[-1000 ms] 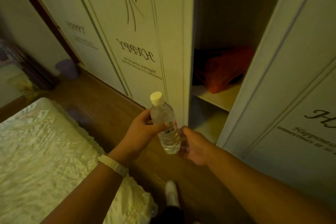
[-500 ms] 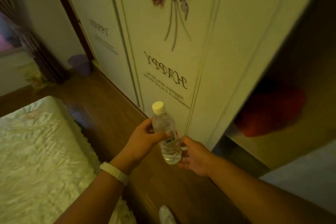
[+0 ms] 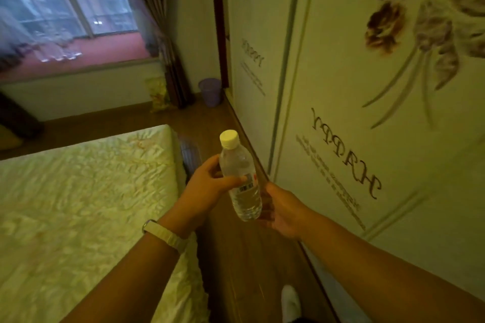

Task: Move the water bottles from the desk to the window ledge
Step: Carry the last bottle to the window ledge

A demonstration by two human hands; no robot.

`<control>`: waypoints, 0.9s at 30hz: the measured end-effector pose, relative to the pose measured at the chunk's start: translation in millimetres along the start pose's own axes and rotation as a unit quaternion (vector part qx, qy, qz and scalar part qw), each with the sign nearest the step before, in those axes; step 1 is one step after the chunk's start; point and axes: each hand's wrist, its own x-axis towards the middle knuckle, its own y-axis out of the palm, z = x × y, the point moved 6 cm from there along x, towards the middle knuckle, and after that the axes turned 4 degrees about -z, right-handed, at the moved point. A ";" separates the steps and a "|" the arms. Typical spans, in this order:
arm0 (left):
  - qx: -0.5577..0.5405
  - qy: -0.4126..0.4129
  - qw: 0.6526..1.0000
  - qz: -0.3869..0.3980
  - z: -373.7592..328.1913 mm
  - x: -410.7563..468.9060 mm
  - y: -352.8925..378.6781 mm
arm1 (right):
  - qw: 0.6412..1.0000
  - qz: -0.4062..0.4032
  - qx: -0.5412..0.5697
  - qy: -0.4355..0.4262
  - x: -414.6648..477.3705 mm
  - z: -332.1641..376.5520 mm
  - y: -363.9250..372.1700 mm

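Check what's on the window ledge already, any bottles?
The window ledge holds several blurred clear shapes, possibly bottles; motion blur prevents confirming. Its right end is covered by the curtain.

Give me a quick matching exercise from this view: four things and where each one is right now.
Things:
1. water bottle
2. purple bin
3. bed
4. wardrobe doors

Places:
A. on the floor in the far corner, near the curtain
B. along the right side of the aisle
C. left of the aisle
D. upright in the left hand, with the right hand at its base

Pairs: 1-D, 2-A, 3-C, 4-B
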 end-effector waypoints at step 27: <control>-0.003 0.019 0.979 -0.204 -91.4 361.3 -115.3 | 0.974 0.182 -0.138 -0.008 309.4 309.3 136.6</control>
